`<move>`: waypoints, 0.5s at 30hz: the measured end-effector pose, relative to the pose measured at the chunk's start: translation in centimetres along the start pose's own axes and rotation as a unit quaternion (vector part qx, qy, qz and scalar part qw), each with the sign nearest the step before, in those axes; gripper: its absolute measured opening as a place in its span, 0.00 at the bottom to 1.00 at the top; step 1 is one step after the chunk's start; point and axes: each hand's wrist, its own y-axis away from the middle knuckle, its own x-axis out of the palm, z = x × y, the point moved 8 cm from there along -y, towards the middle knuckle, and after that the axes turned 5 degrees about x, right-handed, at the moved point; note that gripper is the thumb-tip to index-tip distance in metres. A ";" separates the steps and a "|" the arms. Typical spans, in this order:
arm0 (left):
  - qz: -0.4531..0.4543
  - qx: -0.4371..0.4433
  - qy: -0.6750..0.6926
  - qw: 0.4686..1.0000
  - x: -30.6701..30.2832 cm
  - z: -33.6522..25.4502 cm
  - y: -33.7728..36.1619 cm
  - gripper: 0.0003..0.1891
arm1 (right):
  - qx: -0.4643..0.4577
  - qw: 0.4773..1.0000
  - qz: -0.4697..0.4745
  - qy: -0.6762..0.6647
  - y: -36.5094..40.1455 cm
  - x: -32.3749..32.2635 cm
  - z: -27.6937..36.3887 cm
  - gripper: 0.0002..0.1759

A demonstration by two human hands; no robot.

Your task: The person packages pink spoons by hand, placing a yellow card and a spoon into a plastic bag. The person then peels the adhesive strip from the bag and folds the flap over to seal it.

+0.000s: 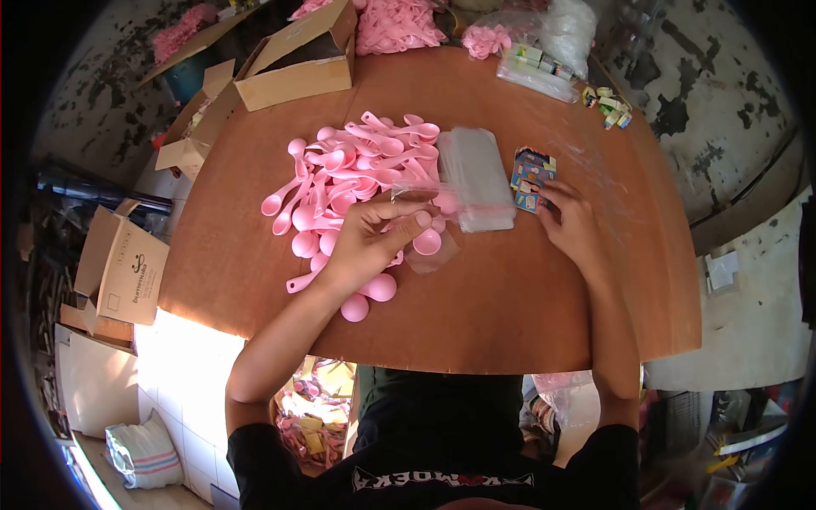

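My left hand (pixel 379 242) pinches a small clear plastic bag (pixel 432 259) between thumb and fingers. Inside the bag shows a pink spoon (pixel 427 241), its bowl toward me. Behind and left of this hand lies a loose heap of pink spoons (pixel 353 170), partly hidden by the hand and forearm. My right hand (pixel 571 223) has its thumb and fingertips closed at the lower right edge of a small printed card (pixel 529 201), which overlaps other blue cards (pixel 535 161). Between the hands lies a stack of flat clear bags (pixel 483 183).
The brown table (pixel 476 314) has a curved outer edge. At its back stand an open cardboard box (pixel 297 68), a bulk bag of pink pieces (pixel 398 30) and packs of small boxes (pixel 537 72). Several small packets (pixel 610 108) lie far right. Another carton (pixel 127 268) is left of the table.
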 end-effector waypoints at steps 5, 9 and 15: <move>-0.001 0.006 -0.012 1.000 -0.2 -0.8 0.3 0.12 | 0.047 0.997 0.002 -0.060 -0.1 -2.2 1.2 0.23; -0.014 0.010 0.023 1.000 -0.1 -1.0 0.1 0.12 | -0.015 1.000 -0.009 0.005 -0.1 -2.5 1.6 0.23; -0.014 0.005 0.058 0.998 -0.2 -0.8 0.1 0.11 | -0.044 0.989 -0.126 -0.067 0.0 -4.8 3.2 0.14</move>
